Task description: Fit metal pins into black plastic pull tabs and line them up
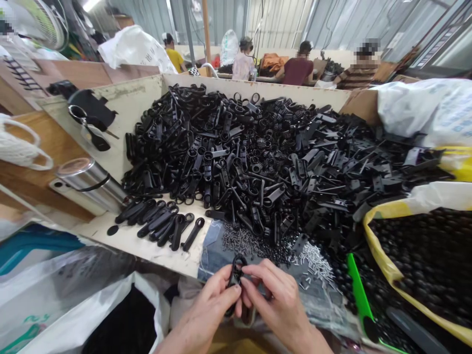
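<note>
Close to the table's front edge, my left hand (214, 297) grips a black plastic part with a ring-shaped end (239, 263). The fingers of my right hand (275, 290) are closed at the same part, pinching near its ring; whether they hold a smaller piece is hidden. Just beyond my hands lie small dark screw-like pieces (239, 241) on a blue denim cloth (210, 250), with a heap of silvery pins (313, 260) to the right. A row of similar black ring-ended parts (158, 221) is laid out on the left.
A large heap of black plastic parts (228, 152) fills the bin. At left stands a steel flask (92, 182). To the right are a sack of black balls (431, 255) and a green strip (357, 290). An open white sack (147, 290) sits below left. Several people work at the back.
</note>
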`<act>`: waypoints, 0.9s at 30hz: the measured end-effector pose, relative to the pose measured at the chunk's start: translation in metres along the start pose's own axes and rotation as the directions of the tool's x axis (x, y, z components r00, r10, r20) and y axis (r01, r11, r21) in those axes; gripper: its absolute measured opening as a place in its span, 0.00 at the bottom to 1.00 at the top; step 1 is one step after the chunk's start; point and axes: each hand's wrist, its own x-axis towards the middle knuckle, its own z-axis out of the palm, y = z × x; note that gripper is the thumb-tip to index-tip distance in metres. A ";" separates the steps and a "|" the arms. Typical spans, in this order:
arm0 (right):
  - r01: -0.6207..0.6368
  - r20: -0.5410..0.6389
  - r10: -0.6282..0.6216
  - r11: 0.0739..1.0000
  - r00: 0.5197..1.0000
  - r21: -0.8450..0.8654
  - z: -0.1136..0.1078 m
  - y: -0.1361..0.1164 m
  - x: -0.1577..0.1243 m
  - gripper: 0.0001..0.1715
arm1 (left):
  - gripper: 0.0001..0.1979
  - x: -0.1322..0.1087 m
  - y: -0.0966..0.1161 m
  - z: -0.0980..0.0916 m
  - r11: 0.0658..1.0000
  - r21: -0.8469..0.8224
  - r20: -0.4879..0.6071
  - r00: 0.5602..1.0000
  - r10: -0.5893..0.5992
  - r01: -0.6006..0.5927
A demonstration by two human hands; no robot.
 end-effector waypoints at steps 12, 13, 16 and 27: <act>-0.132 0.065 0.132 0.991 0.989 -0.003 0.003 -0.010 -0.003 0.16 | 0.26 0.006 -0.002 -0.004 0.938 0.342 0.010 0.998 0.057 -0.057; -0.131 0.070 0.132 0.991 0.989 -0.021 0.003 -0.010 -0.004 0.17 | 0.26 0.006 -0.002 -0.004 0.929 0.365 -0.008 0.998 0.070 -0.062; -0.053 0.074 0.065 0.986 0.995 -0.156 0.005 -0.011 -0.007 0.17 | 0.23 0.007 -0.002 -0.007 0.892 0.442 -0.032 0.992 0.125 -0.098; -0.058 0.310 0.127 0.973 0.942 -0.221 -0.013 -0.013 -0.011 0.20 | 0.20 0.020 -0.004 -0.019 0.800 0.556 0.021 0.966 0.258 -0.225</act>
